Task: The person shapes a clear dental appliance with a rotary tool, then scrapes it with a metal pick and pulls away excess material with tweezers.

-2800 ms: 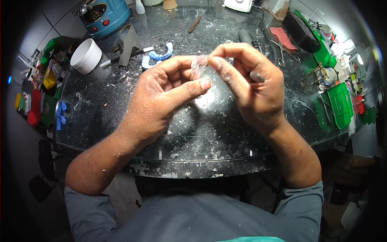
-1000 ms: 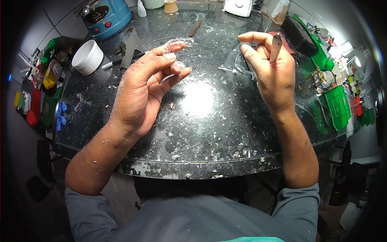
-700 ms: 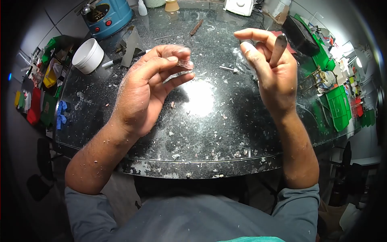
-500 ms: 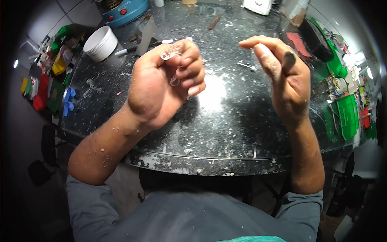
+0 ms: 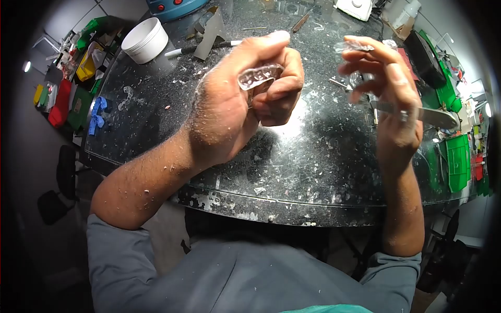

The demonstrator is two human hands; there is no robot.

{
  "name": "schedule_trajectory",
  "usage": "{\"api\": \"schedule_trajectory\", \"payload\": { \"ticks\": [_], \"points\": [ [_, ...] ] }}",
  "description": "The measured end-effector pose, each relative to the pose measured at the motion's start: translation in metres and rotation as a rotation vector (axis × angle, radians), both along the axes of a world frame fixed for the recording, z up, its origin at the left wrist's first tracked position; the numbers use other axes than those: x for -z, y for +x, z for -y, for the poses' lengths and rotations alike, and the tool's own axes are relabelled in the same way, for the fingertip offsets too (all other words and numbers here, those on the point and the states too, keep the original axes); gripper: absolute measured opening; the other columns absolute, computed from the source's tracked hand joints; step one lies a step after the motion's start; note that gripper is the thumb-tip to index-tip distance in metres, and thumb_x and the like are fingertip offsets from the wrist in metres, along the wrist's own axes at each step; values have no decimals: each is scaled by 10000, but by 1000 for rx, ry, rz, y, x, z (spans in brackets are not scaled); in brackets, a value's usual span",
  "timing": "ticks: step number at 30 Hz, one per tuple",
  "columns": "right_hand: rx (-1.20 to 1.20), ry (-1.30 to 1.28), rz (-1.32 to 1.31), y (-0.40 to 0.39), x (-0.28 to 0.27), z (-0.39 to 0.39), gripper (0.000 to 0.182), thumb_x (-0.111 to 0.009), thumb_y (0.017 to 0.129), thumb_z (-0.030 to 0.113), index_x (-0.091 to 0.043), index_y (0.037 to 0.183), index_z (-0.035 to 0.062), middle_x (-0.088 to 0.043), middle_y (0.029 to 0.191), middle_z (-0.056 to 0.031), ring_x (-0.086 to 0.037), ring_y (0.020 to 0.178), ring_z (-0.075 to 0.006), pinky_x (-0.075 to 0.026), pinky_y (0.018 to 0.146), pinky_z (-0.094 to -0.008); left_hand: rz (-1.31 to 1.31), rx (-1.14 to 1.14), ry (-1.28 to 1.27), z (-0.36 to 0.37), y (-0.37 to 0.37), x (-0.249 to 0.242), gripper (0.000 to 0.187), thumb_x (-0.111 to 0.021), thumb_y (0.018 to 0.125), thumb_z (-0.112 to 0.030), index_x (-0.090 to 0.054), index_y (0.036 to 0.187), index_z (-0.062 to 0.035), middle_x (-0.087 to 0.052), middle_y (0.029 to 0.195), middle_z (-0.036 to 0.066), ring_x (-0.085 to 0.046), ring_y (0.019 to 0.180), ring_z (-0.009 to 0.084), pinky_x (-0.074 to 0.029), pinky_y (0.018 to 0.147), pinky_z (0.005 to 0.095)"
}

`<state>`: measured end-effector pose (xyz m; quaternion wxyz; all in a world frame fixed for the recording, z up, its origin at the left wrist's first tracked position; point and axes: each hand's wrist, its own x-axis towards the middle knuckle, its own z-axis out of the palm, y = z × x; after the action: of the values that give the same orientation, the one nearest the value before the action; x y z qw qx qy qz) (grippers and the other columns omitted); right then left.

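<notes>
My left hand (image 5: 237, 99) is raised over the dark speckled table (image 5: 250, 172), its fingers curled round a clear, tooth-shaped plastic tray (image 5: 259, 76). To the right, my right hand (image 5: 394, 94) is up with its fingers partly bent and blurred. A flat metal tool (image 5: 439, 118) lies across that hand between thumb and palm, its rounded end sticking out to the right. A clear crumpled-looking plastic piece (image 5: 355, 46) shows at the right fingertips.
A white tub (image 5: 145, 40), a marker (image 5: 180, 52) and a bent grey piece (image 5: 210, 36) stand or lie at the back left. Blue strips (image 5: 97, 116) are at the left edge. Green bins (image 5: 458, 163) line the right side, with a blue device (image 5: 175, 7) behind.
My left hand has moved right and turned, showing the clear tray more fully. My right hand has turned and spread its fingers, and the metal tool now points right.
</notes>
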<state>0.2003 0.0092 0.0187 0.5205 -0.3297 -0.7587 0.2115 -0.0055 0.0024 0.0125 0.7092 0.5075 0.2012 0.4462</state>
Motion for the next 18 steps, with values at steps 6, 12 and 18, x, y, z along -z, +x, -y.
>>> {"api": "schedule_trajectory", "payload": {
  "ticks": [6, 12, 18],
  "points": [
    [-154, -278, -421, 18, -8, 5, 557, -250, 1012, 393, -574, 1056, -58, -578, 667, -84, -490, 478, -140, -422, 504, -217, -83, -43, 92, 3, 4, -1, 495, -202, 1028, -361, -349, 616, -130, -291, 528, -23, -264, 482, 105, -287, 480, 241],
    [-278, 2, -170, -7, -5, 24, 331, -450, 971, 146, -479, 1174, -113, -656, 874, -193, -679, 773, -246, -564, 714, -319, -181, -107, 87, 8, 7, -4, 485, -225, 1017, -413, -360, 648, -129, -317, 574, -15, -312, 520, 117, -298, 525, 250],
    [-110, 156, -56, 0, -1, 10, 242, -589, 834, -72, -608, 1075, -50, -636, 1003, -131, -631, 921, -183, -532, 808, -286, 148, 45, -73, -1, 2, 6, 314, -318, 898, -418, -370, 825, -117, -402, 753, 15, -394, 701, 145, -363, 636, 292]
  ]
}}
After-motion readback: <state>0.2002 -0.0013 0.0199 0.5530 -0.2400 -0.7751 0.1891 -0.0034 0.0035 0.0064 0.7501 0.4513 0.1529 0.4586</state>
